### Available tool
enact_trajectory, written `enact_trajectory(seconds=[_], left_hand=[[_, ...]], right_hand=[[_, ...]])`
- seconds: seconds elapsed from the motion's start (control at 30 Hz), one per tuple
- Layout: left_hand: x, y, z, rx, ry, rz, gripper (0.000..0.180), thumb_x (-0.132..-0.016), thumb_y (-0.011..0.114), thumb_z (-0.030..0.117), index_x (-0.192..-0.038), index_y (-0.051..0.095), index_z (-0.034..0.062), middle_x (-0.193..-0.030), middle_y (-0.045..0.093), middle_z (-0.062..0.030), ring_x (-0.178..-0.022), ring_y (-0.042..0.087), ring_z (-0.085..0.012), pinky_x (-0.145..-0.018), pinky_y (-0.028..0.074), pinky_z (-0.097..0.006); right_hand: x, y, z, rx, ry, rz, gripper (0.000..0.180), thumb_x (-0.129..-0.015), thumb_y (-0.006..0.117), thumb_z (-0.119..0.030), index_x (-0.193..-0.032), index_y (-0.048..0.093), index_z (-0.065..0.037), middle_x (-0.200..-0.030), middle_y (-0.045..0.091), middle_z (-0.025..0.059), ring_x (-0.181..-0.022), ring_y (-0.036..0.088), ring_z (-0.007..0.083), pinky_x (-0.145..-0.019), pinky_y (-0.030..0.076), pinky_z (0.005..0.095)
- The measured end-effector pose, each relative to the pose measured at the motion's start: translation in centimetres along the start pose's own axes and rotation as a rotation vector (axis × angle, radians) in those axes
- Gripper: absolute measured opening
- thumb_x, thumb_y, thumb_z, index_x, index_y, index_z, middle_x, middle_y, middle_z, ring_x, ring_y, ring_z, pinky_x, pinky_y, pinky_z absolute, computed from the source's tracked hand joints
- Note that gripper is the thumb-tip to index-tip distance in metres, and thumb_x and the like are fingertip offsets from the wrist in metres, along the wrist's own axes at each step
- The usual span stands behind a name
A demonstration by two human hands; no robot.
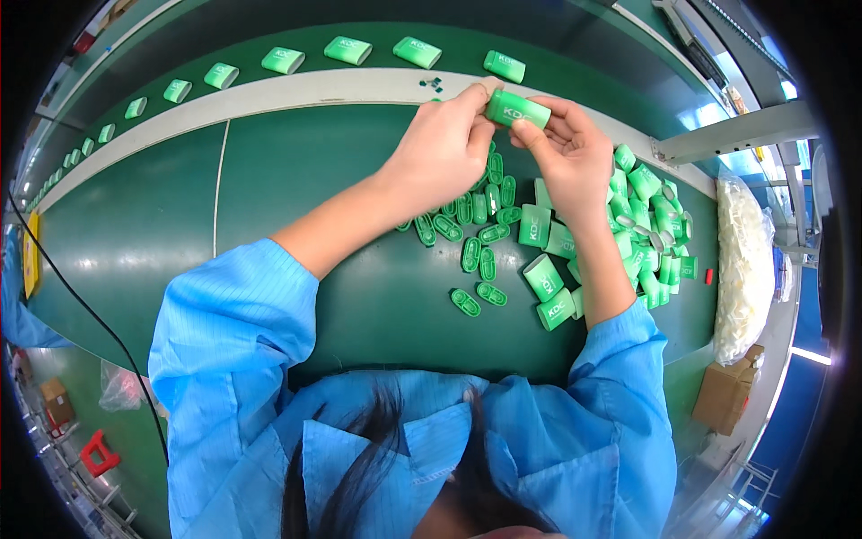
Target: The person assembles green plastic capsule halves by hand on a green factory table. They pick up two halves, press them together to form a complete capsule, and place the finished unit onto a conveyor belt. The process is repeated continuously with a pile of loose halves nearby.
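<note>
Between my two hands, over the far side of the green work table, is a small green plastic shell [523,112] with rounded sides and white print. My right hand [575,157] grips it with the thumb in front and the fingers behind. The fingertips of my left hand [440,144] are closed at its left end; whether a small part is pinched there is hidden. Below my hands lie several green oval end pieces [470,254]. Beside and partly behind my right forearm is a heap of similar green shells [642,211].
Beyond a pale rail [323,92], a row of green shells [348,50] stands along a green strip. Tiny dark parts [432,84] lie on the rail. A clear bag of pale pieces [743,269] sits at the right edge, near a small red piece [708,276]. A black cable [99,319] hangs left.
</note>
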State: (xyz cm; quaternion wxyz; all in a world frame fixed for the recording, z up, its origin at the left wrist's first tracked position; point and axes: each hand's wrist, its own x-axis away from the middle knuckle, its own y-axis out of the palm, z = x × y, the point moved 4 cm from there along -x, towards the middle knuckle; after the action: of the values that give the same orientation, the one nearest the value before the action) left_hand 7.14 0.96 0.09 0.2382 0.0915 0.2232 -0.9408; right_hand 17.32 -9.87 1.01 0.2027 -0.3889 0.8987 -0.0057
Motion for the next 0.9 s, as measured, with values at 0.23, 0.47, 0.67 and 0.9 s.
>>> enact_trajectory(seconds=[0.23,0.47,0.67,0.9], left_hand=[[-2.6,-3.6,-1.8,-0.368,0.013,0.057,0.036,-0.080,0.059,0.008,-0.115,0.056,0.0025,-0.114,0.057,-0.0151,-0.094,0.059,-0.0250,-0.078,0.050,-0.035],[-1.0,-3.5,-0.8,-0.686,0.137,-0.126,0.018,-0.075,0.065,0.010,-0.092,0.069,0.0054,-0.099,0.059,-0.0118,-0.095,0.057,-0.0296,-0.082,0.049,-0.040],[-0.4,-2.5,-1.4,-0.873,0.134,-0.187,0.018,-0.072,0.069,0.011,-0.089,0.068,0.0056,-0.093,0.057,-0.0088,-0.102,0.052,-0.0248,-0.085,0.046,-0.037],[-0.7,-1.7,0.1,-0.591,0.162,-0.092,0.025,-0.075,0.064,0.008,-0.100,0.064,0.0044,-0.087,0.056,-0.0090,-0.072,0.059,-0.0225,-0.071,0.051,-0.033]], right_hand=[[-8.9,-7.0,4.6,0.543,0.250,-0.024,0.036,-0.080,0.069,-0.023,-0.105,0.060,0.001,-0.082,0.064,0.0017,-0.073,0.057,0.0089,-0.065,0.047,0.0234],[-10.4,-9.7,7.9,0.927,0.075,0.106,0.041,-0.074,0.070,-0.030,-0.105,0.065,-0.005,-0.089,0.066,0.0086,-0.077,0.062,0.0194,-0.073,0.048,0.0301],[-2.5,-4.9,-2.2,0.954,0.143,-0.612,0.034,-0.075,0.064,-0.014,-0.108,0.062,-0.006,-0.097,0.065,0.0118,-0.086,0.062,0.0249,-0.078,0.049,0.0367],[1.7,-3.2,-2.4,1.067,-0.017,-0.706,0.034,-0.068,0.063,-0.004,-0.102,0.062,-0.005,-0.086,0.059,0.0109,-0.087,0.057,0.0265,-0.076,0.046,0.0381]])
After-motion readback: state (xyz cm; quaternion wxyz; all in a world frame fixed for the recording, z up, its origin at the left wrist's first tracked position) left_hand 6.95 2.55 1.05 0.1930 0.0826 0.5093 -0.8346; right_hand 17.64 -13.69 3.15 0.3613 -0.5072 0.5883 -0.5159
